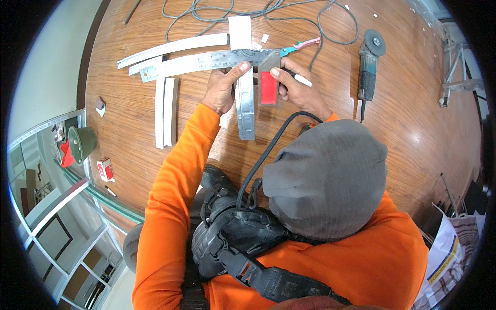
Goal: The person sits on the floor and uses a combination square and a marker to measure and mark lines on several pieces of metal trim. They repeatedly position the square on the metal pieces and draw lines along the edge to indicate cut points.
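A steel try square with a red handle (pixel 268 88) lies across a whitish metal profile (pixel 245 111), its long ruler blade (pixel 199 62) pointing left. My left hand (pixel 222 89) is closed on the profile, the thumb pressing at the blade's lower edge. My right hand (pixel 297 88) grips the square's handle, thumb on its corner. A white marker (pixel 303 80) sticks out between the right fingers. Just beyond the right hand lie snips (pixel 299 46) with pink and teal grips, partly behind the square. The undersides of both hands are hidden.
White profile strips (pixel 173 49) (pixel 159 113) lie at left on the wood-patterned floor (pixel 330 160). An angle grinder (pixel 368 70) rests at right, and a dark cable (pixel 227 15) loops at the far side. Left stand a green bucket (pixel 82 144), a small red-white box (pixel 105 169) and a metal frame (pixel 62 206).
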A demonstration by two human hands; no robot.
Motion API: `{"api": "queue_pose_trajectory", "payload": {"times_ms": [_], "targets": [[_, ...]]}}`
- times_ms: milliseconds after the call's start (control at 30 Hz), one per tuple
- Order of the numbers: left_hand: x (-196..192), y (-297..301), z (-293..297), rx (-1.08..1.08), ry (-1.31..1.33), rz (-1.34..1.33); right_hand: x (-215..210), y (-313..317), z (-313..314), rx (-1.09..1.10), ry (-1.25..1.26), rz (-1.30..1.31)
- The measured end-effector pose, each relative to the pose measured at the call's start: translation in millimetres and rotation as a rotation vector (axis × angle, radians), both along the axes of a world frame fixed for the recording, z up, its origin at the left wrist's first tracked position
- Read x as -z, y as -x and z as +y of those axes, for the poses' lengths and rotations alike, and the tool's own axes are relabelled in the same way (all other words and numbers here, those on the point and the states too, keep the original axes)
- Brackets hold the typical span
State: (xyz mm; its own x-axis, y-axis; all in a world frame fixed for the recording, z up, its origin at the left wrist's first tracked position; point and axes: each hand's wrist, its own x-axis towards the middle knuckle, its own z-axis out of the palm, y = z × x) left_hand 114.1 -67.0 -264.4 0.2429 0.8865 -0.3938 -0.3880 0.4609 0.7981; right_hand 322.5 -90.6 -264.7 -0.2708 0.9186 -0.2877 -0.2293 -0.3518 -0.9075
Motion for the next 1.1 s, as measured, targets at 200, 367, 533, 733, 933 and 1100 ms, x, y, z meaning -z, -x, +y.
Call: {"api": "queue_pose_trajectory", "payload": {"times_ms": [200, 367, 533, 733, 933, 1100], "targets": [[10.6, 0.4, -1.0, -0.028, -0.019, -0.03, -10.6, 5.6, -2.7, -0.051, 0.012, -0.057], [17.0, 1.5, 1.0, -0.024, 0.015, -0.1, -7.3, 5.6, -3.2, -0.044, -0.131, -0.148], [12.6, 5.3, -2.4, -0.029, 0.011, -0.093, -3.1, 7.8, -5.8, -0.054, -0.188, -0.179], [13.6, 7.8, 0.3, -0.013, 0.012, -0.047, -23.5, 10.1, -8.9, -0.017, -0.032, -0.042], [4.6, -3.2, 1.0, -0.011, -0.003, -0.027, -11.3, 7.5, -9.2, 0.032, -0.006, -0.035], [-2.8, -3.5, -1.1, -0.01, -0.033, 0.021, -4.1, 6.9, -6.0, 0.0, 0.008, -0.098]]}}
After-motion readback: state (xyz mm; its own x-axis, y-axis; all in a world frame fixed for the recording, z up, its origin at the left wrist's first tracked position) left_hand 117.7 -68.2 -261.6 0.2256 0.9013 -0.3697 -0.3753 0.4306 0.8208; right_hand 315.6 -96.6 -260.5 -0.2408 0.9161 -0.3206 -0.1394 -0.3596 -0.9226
